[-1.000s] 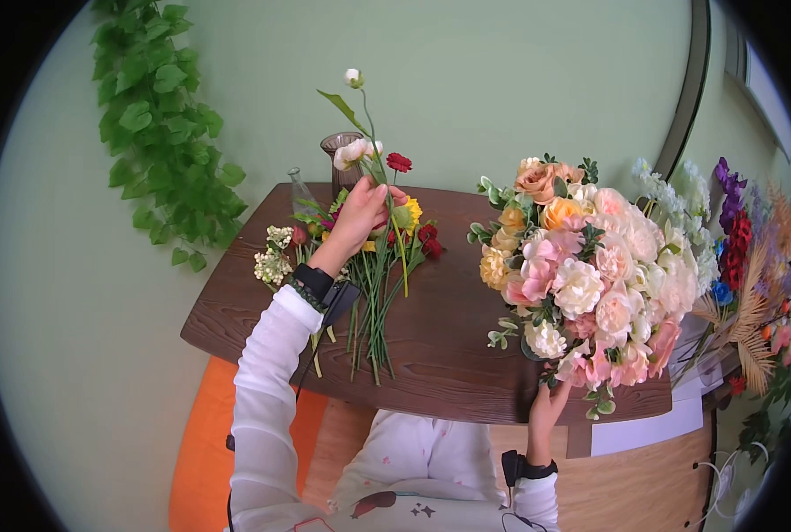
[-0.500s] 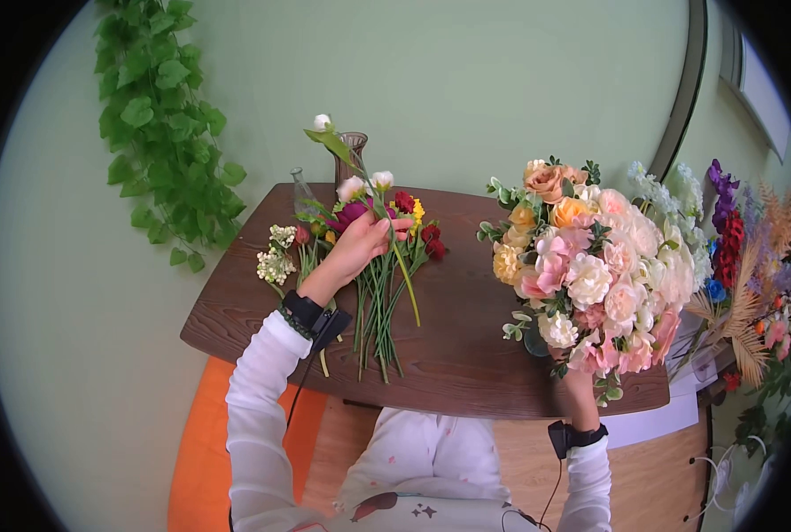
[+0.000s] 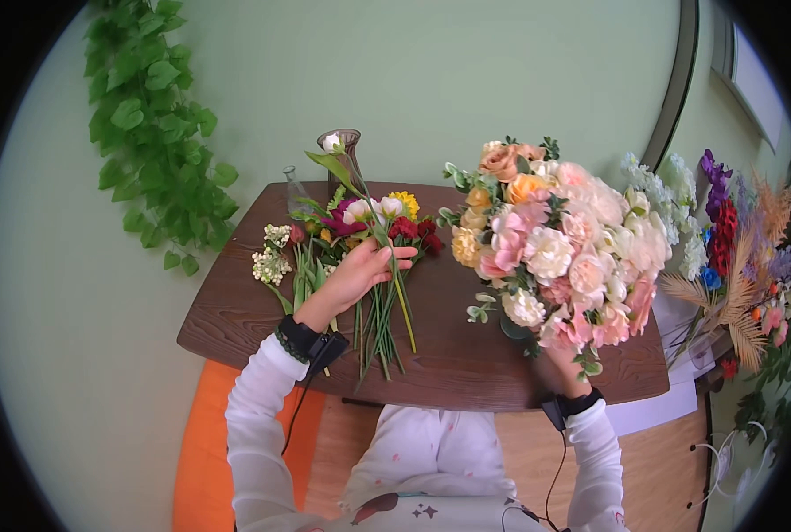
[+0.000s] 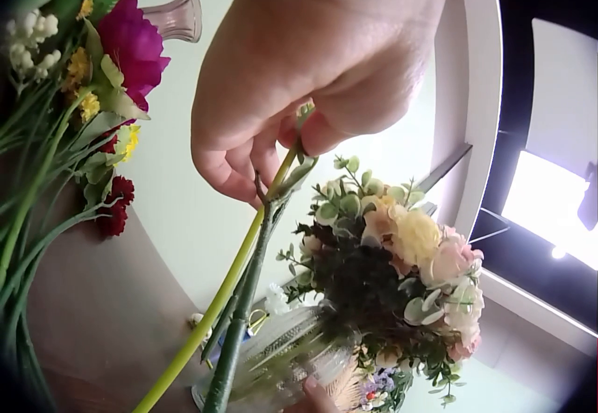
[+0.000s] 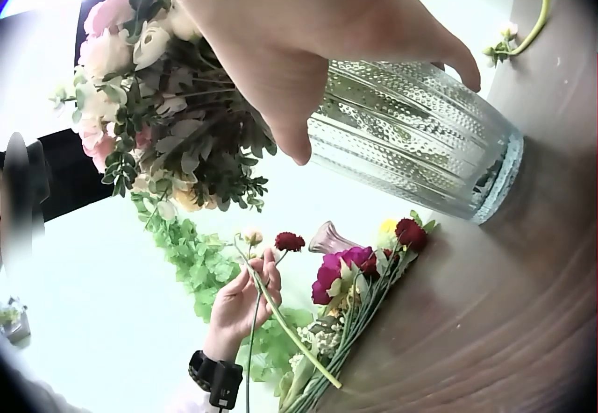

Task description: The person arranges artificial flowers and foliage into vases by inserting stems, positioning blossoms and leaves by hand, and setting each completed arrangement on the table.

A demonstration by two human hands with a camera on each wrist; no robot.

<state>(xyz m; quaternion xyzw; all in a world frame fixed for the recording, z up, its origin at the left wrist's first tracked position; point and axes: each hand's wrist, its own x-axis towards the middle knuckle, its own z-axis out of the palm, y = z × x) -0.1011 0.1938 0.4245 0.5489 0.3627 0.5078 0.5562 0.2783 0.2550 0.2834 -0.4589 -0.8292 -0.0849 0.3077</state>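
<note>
My left hand (image 3: pixel 360 273) pinches thin stems between thumb and fingers, a white bud (image 3: pixel 331 143) rising above them. In the left wrist view, a yellow-green stem (image 4: pixel 201 324) and a dark green stem (image 4: pixel 236 338) run down from the hand (image 4: pixel 313 72). A dark red bloom (image 5: pixel 290 241) shows beside that hand in the right wrist view. My right hand (image 5: pixel 299 35) is wrapped round a ribbed glass vase (image 5: pixel 402 137) below the large pink, white and yellow bouquet (image 3: pixel 564 248). Leaves and flowers partly cover this hand (image 3: pixel 565 368) in the head view.
Loose flowers with long green stems (image 3: pixel 379 332) lie on the dark wooden table (image 3: pixel 466 372). Behind them stand a brownish glass vase (image 3: pixel 346 160) and a small clear bottle (image 3: pixel 295 188). More flowers (image 3: pixel 723 239) are at the far right, ivy (image 3: pixel 151 133) hangs left.
The white bud in my left hand has come lower and slightly left. My right hand has gone from beneath the bouquet near the table edge to farther up, and bouquet and vase have shifted left.
</note>
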